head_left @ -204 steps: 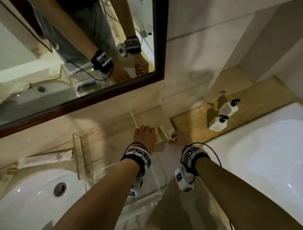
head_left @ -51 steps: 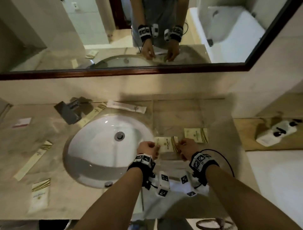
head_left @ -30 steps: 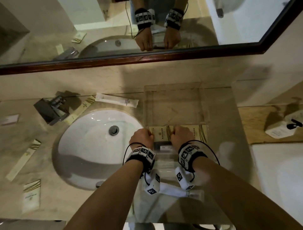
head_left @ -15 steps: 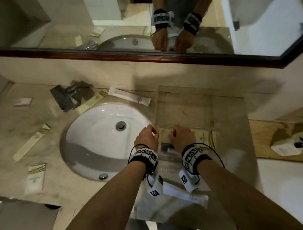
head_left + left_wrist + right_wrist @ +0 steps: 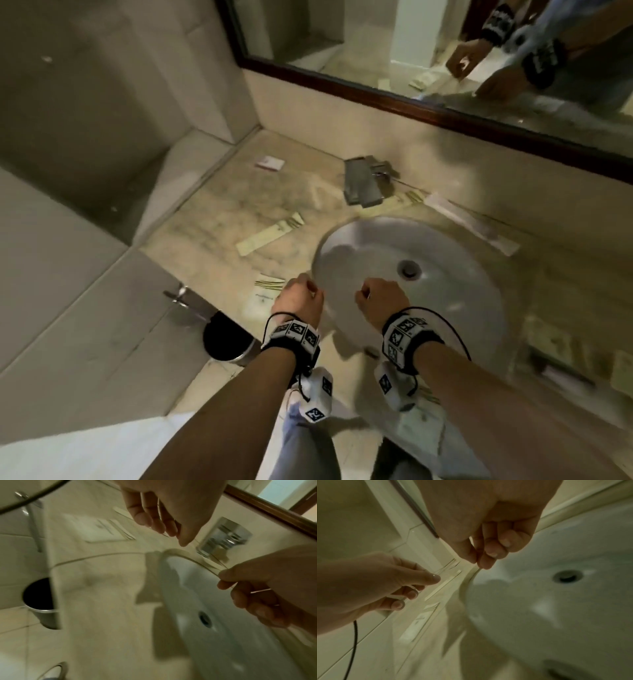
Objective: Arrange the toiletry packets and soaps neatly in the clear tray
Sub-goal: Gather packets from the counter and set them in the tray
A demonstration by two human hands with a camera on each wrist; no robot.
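Note:
Both hands hover empty over the left part of the sink. My left hand (image 5: 301,291) hangs with loosely curled fingers (image 5: 154,523) beside a square cream packet (image 5: 262,298) on the counter, without touching it. My right hand (image 5: 370,294) is over the basin, fingers (image 5: 488,558) loosely curled, holding nothing. A long cream packet (image 5: 270,233) lies further back on the counter. A small white packet (image 5: 269,162) is near the corner. A long white packet (image 5: 472,222) lies behind the sink. The clear tray (image 5: 561,371) is blurred at the right edge, with cream packets (image 5: 555,342) in it.
The white basin (image 5: 445,308) fills the counter's middle, with a chrome faucet (image 5: 363,181) behind it. Another packet (image 5: 407,197) lies beside the faucet. A black bin (image 5: 226,339) stands on the floor left of the counter. A mirror (image 5: 445,68) runs along the back wall.
Both hands have let go of the cream packets in the tray and moved left across the sink, empty. The head view has swung left, so the tray now lies at the right edge.

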